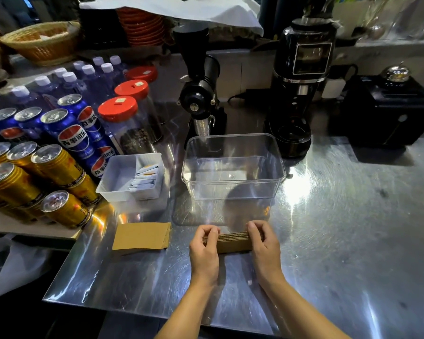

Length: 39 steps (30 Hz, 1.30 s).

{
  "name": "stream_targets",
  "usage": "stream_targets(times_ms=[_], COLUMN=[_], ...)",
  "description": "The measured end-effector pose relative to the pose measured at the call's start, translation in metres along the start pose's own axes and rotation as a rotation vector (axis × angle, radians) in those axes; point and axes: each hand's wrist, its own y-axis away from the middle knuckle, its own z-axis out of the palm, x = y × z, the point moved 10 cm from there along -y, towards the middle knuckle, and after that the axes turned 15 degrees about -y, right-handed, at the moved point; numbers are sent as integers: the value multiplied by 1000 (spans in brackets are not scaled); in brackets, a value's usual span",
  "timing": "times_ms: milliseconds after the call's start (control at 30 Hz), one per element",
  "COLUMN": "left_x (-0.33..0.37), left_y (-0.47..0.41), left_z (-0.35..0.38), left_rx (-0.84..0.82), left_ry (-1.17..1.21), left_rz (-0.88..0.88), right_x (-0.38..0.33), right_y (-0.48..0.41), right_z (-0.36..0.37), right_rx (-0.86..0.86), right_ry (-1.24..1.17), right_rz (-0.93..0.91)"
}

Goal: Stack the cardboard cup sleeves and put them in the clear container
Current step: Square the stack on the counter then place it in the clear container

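From the head camera I saw both hands closed on one stack of cardboard cup sleeves, held edge-up just above or on the steel tabletop; I could not tell which. My left hand pinched the stack's left end, fingers curled over the top, and my right hand gripped the right end the same way. The clear container stood open and empty just beyond the stack, toward the black coffee grinder. A second pile of flat sleeves lay on the tabletop left of my left hand, apart from it. A white tray of sachets sat left of the container.
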Motion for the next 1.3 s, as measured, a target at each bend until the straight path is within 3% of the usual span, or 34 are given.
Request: stream_targets(times_ms=[133, 367, 633, 800, 900, 1067, 1300], left_x=[-5, -6, -15, -14, -12, -11, 11], left_y=[2, 11, 10, 8, 8, 8, 1], left_z=[-3, -20, -36, -35, -36, -37, -61], left_rx=[-7, -225, -222, -219, -216, -191, -120], left_ry=[-58, -193, -314, -312, -302, -260, -148], left_rz=[24, 101, 67, 75, 88, 68, 38], right_x=[1, 0, -10, 7, 4, -4, -12], right_y=[2, 5, 4, 6, 7, 3, 3], right_z=[5, -1, 2, -2, -11, -19, 6], right_rx=[-52, -44, -119, -349, -433, -413, -350], right_ry=[118, 333, 297, 302, 254, 301, 87], right_rz=[-4, -44, -89, 65, 68, -1, 51])
